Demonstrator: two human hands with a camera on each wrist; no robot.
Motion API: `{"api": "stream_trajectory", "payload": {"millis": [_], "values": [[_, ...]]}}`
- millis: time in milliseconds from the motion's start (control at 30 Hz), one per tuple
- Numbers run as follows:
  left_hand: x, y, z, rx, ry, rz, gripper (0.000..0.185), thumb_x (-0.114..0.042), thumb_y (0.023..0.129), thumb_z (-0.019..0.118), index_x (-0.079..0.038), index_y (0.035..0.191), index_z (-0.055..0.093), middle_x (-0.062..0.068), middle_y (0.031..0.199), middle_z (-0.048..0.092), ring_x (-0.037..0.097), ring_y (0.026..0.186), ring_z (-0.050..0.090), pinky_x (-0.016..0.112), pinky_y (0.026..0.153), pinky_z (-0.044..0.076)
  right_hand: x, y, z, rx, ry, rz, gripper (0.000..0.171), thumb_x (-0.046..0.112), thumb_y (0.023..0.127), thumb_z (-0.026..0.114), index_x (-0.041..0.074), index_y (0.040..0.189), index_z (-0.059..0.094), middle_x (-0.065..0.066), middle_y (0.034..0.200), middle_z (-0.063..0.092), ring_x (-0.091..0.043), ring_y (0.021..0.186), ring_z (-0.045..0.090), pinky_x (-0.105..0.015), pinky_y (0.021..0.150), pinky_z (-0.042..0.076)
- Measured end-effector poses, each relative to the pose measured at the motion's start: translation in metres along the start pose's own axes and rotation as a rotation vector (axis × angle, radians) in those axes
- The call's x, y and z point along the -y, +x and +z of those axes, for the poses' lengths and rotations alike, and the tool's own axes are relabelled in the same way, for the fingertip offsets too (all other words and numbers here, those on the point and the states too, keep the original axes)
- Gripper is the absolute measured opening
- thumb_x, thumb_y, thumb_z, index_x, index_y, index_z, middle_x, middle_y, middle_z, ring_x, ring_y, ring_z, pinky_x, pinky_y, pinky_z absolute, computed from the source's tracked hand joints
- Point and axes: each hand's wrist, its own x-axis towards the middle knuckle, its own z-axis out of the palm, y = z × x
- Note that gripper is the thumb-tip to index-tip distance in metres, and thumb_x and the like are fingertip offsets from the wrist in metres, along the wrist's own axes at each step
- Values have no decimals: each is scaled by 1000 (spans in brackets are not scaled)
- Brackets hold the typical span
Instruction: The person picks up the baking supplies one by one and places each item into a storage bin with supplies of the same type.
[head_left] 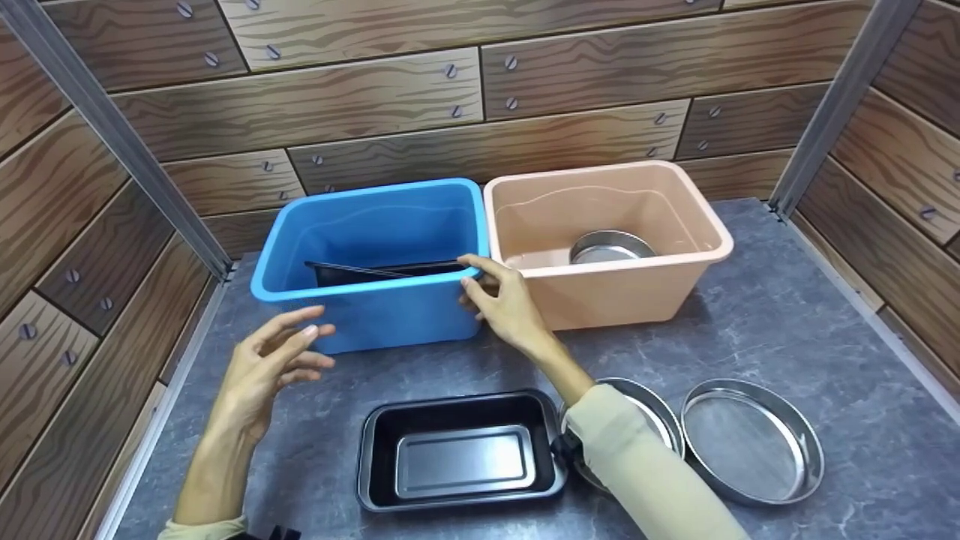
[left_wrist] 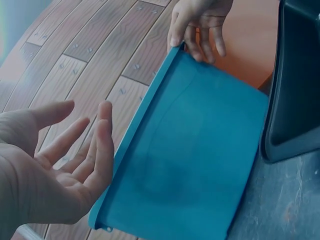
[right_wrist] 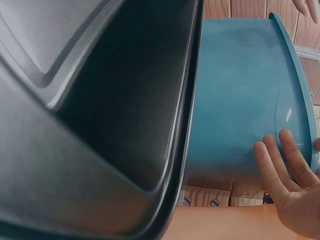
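Observation:
A blue plastic tub (head_left: 375, 322) stands on the grey table with a black tray (head_left: 390, 270) lying inside it. My right hand (head_left: 499, 300) holds the tub's right front corner, thumb over the rim and fingers on the outer wall (right_wrist: 235, 100). The left wrist view shows that hand (left_wrist: 200, 25) curled over the tub's corner (left_wrist: 200, 150). My left hand (head_left: 270, 360) hovers with spread fingers just in front of the tub's left part, apart from it and holding nothing (left_wrist: 55, 170). An empty black baking pan (head_left: 461, 450) sits on the table nearer to me.
A peach tub (head_left: 600, 292) stands against the blue one on its right, with a round steel pan (head_left: 607, 246) inside. Two more round steel pans (head_left: 750, 442) (head_left: 652, 412) lie at the front right, one partly under my sleeve. Wood-pattern walls close three sides.

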Motion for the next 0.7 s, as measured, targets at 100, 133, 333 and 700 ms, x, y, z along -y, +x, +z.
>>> {"api": "stream_trajectory", "payload": {"millis": [100, 133, 333, 700], "values": [[5, -3, -2, 20, 22, -10, 42, -29, 94, 66, -14, 132, 59, 14, 120, 67, 29, 86, 71, 40, 76, 59, 0, 0, 0, -3, 1, -1, 32, 4, 97, 57, -1, 129, 58, -29, 85, 67, -48, 78, 65, -33, 55, 58], [7, -4, -3, 28, 22, -13, 41, -27, 94, 66, -13, 132, 59, 15, 120, 67, 29, 87, 70, 41, 77, 59, 0, -1, 0, -2, 0, -1, 32, 4, 97, 57, -1, 129, 58, -30, 85, 67, -48, 78, 65, -38, 57, 59], [25, -14, -5, 63, -14, -24, 38, -18, 94, 65, -7, 130, 60, 19, 117, 66, 33, 87, 69, 45, 80, 58, -1, 0, 1, 3, -7, 14, 33, 4, 98, 56, -1, 130, 57, -32, 88, 66, -49, 81, 65, -60, 64, 55], [60, -24, -7, 97, 53, -49, 38, -15, 92, 67, -11, 130, 60, 5, 130, 62, 25, 116, 60, 40, 90, 55, -36, 10, 2, -24, -29, 8, 32, 14, 97, 60, 12, 130, 61, -19, 84, 70, -36, 76, 69, -36, 55, 58]]}}
